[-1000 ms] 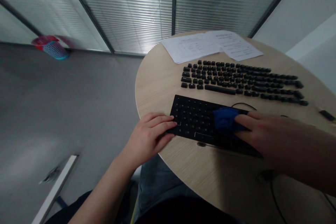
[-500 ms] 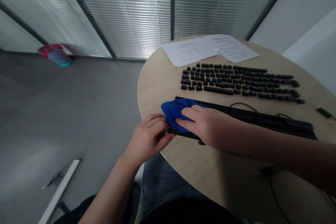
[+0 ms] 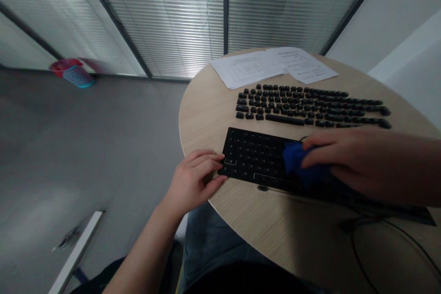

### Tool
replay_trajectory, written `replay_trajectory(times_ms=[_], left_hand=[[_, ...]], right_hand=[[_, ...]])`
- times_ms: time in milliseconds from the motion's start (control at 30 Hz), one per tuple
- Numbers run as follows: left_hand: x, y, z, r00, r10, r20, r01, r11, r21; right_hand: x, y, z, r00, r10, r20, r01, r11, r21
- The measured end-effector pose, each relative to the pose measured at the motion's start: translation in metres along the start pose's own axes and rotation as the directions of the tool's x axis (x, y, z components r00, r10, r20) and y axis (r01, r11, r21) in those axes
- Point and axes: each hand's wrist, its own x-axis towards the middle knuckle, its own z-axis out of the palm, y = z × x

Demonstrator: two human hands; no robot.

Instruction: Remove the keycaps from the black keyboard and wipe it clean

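Note:
A black keyboard base [image 3: 251, 151] with its keycaps off lies near the front edge of the round table. My left hand [image 3: 198, 172] grips its left end, thumb at the near corner and fingers on the side edge. A blue cloth [image 3: 296, 161] is bunched under my right hand [image 3: 337, 156], pressed on the middle of the base; the fingers are closed on it and slightly blurred. My right forearm hides much of the base's right half. Behind the base, the loose black keycaps [image 3: 285, 120] lie in rows in keyboard layout.
Printed sheets [image 3: 251, 66] lie at the back of the wooden table [image 3: 203, 115]. A black cable [image 3: 358, 248] curls at the near right. On the floor stand a red and blue basket [image 3: 74, 73] and a white bar [image 3: 77, 250]. A glass wall with blinds rises behind.
My right hand has swept the blue cloth rightward from the keyboard base's left end to its middle, uncovering the left part. My left hand has stayed at the left edge.

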Motion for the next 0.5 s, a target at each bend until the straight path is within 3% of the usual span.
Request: replay_trajectory(times_ms=[100, 200, 333, 500], left_hand=[[-0.001, 0.000, -0.001, 1.000, 0.010, 0.002, -0.010, 1.000, 0.006], [-0.002, 0.000, -0.001, 1.000, 0.011, -0.004, -0.011, 1.000, 0.017], [-0.003, 0.000, 0.000, 1.000, 0.003, -0.015, -0.003, 1.000, 0.007], [-0.001, -0.002, -0.001, 1.000, -0.001, -0.007, 0.001, 1.000, 0.024]], right_hand=[[0.056, -0.029, 0.017, 0.997, -0.053, -0.052, 0.056, 0.997, 0.049], [0.089, -0.047, 0.047, 0.993, -0.031, -0.117, 0.021, 0.996, -0.087], [0.092, -0.060, 0.078, 0.992, 0.018, -0.127, -0.029, 0.996, -0.085], [0.092, -0.054, 0.083, 0.997, -0.068, -0.044, 0.062, 0.991, -0.117]])
